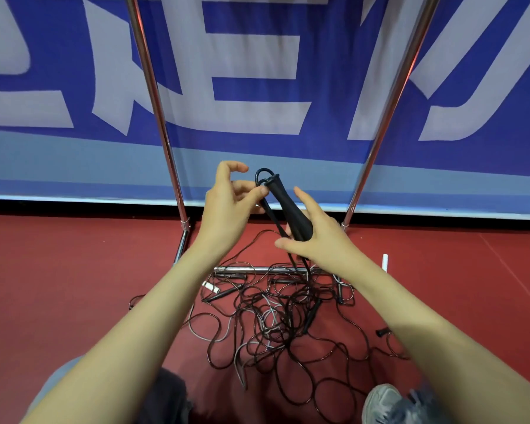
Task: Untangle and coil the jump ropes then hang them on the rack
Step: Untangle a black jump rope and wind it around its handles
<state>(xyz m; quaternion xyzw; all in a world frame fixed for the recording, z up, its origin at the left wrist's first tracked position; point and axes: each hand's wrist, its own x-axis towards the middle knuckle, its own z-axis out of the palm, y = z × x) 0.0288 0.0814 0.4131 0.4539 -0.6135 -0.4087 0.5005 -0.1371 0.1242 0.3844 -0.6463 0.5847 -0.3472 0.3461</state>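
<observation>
My right hand [315, 237] grips the lower end of a black jump-rope handle [288, 203], which points up and to the left. My left hand [230, 200] pinches the black cord [262, 175] where it loops out of the handle's top. From the handle the cord drops to a tangled heap of black and grey ropes [276, 319] on the red floor below. The metal rack [153, 96] rises behind my hands as two slanted chrome poles, with a low crossbar [257, 269] just beyond the heap.
A blue and white banner [257, 87] stands right behind the rack. Loose black handles [224, 293] and white handles [385, 262] lie around the heap. My knee [166, 399] and grey shoe [386, 405] are at the bottom edge.
</observation>
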